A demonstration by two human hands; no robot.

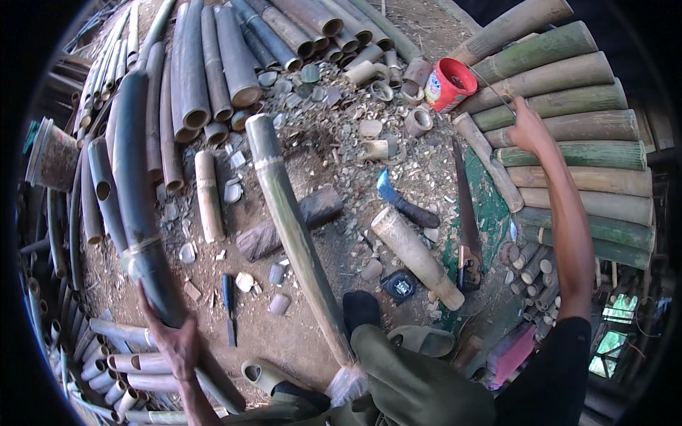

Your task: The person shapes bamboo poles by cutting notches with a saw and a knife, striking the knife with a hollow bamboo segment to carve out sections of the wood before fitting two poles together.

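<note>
My left hand point(176, 342) is wrapped round the lower part of a long dark bamboo pole point(138, 192), which slants up and away at the left. Reaching far to the right, my right hand point(529, 126) is closed on a thin rod point(494, 90), whose far end meets the rim of a red plastic bucket point(449, 85). What kind of rod it is cannot be made out. A pale green bamboo pole point(295, 227) leans toward me in the middle, its near end by a clear plastic bag point(347, 387) next to my legs.
On the chip-strewn ground lie a handsaw point(468, 213), a curved knife point(405, 202), a chisel point(228, 309), a tape measure point(399, 285), a short log point(290, 221) and a bamboo piece point(418, 255). Stacked bamboo point(575, 138) lines the right; more poles point(192, 71) fill the far left.
</note>
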